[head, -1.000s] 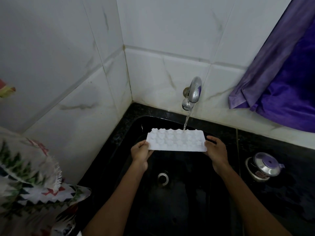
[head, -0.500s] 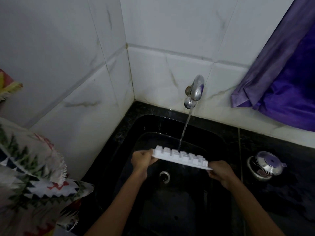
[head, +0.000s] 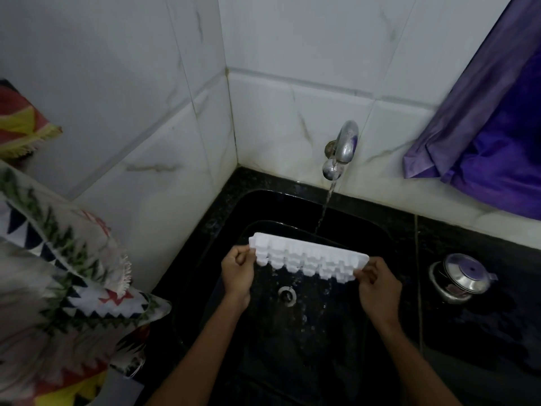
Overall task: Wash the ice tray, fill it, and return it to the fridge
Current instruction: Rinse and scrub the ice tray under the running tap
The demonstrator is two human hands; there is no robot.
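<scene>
A white ice tray [head: 307, 260] hangs over the black sink [head: 377, 230], tilted with its bumpy underside toward me. My left hand [head: 237, 269] pinches its left end and my right hand [head: 379, 284] pinches its right end. A metal tap [head: 341, 150] on the tiled back wall runs a thin stream of water that falls just behind the tray's far edge. Drops fall from the tray toward the drain [head: 287, 294].
A steel pot with a lid [head: 461, 276] sits on the dark counter to the right of the sink. Purple cloth [head: 491, 121] hangs at the upper right. Patterned fabric [head: 58, 273] fills the left side. White tiled walls meet in a corner behind the sink.
The tray dropped lower from under the tap and tipped over, so its underside now faces me and water spills out. Both hands kept hold of its ends.
</scene>
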